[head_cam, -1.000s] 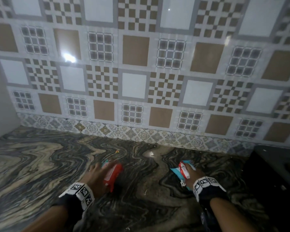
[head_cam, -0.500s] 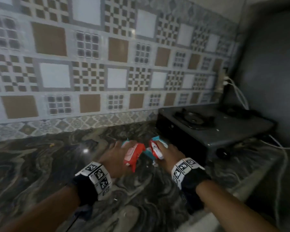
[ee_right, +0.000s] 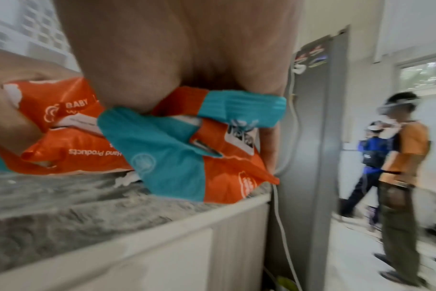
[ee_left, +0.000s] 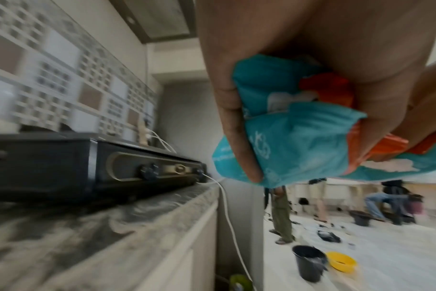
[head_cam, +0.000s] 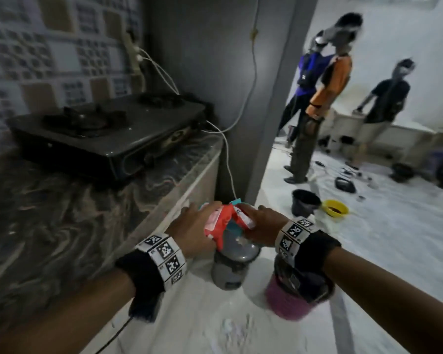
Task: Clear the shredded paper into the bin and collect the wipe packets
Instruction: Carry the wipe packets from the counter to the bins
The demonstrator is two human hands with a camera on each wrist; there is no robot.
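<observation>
Landmark: the stove (head_cam: 108,134) on the counter (head_cam: 49,213).

Left of everything, the stove sits where it was, but a second ago both hands were flat on the counter in front of the tiled wall, apart, each on its own packets. Half a second ago they had slid together just short of the stove. Now the person has turned and both hands are past the stove, off the counter's end and out over the floor.

Left hand (head_cam: 189,226): fingers curled round teal and orange packets (ee_left: 299,133), clamped tight, crumpling them. Right hand (head_cam: 262,223): also clamped on orange and teal packets (ee_right: 167,149); thumb and fingers pinch the bundle. The two hands are pressed together, so the packets make one bunch (head_cam: 223,221) held in the air right of the stove, beyond the counter edge.

Directly below the bunch stands a grey bin (head_cam: 230,264) on the floor; a pink bucket (head_cam: 292,300) stands just right of it, under the right wrist. White shreds (head_cam: 235,325) lie on the floor near the bin; a scrap shows at the counter edge in the right wrist view.

My read: packets are collected off the counter, that half looks done. Where they go next I cannot tell. Shreds on the floor are left to clear.

Further right of the stove, other people (head_cam: 325,98) stand in the room, with a black bucket (head_cam: 306,201) and yellow bowl (head_cam: 335,207).
</observation>
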